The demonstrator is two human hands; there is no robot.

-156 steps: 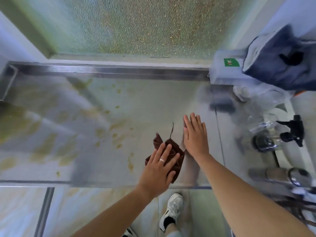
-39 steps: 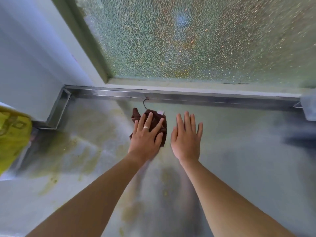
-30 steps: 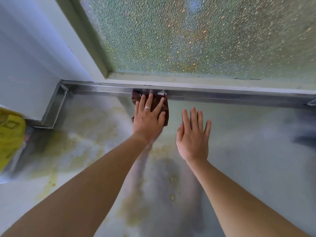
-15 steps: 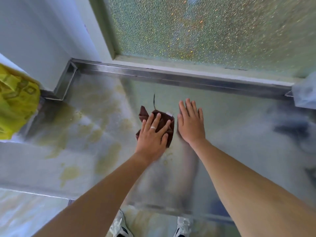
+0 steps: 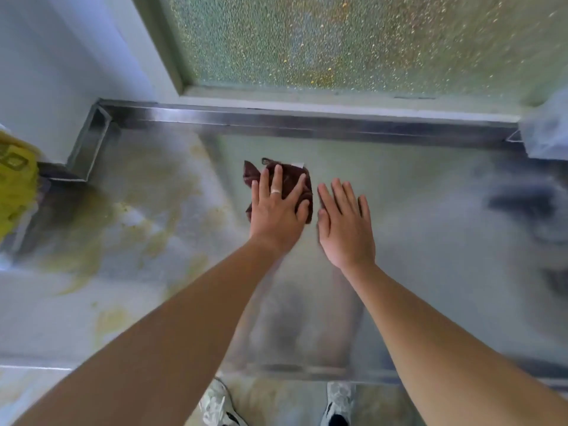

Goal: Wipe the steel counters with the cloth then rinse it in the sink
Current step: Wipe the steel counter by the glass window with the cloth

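Observation:
A dark brown cloth (image 5: 290, 176) lies flat on the steel counter (image 5: 415, 186), midway between the front edge and the raised back rim. My left hand (image 5: 276, 210) presses on it with straight, spread fingers and covers its near half. Just to the right, my right hand (image 5: 344, 222) lies flat on the bare steel, fingers straight, beside the cloth. Yellowish-green smears (image 5: 101, 235) mark the counter's left part. No sink is in view.
A raised steel rim (image 5: 307, 121) runs along the back under a frosted window (image 5: 353, 41). A yellow bag (image 5: 15, 186) sits at the far left edge. A pale box (image 5: 547, 130) stands at the back right. My shoes (image 5: 338, 401) show below the counter's front edge.
Over the last second my left hand slid the cloth from the back rim toward me, then a little away again. My right hand moved along beside it, flat on the steel.

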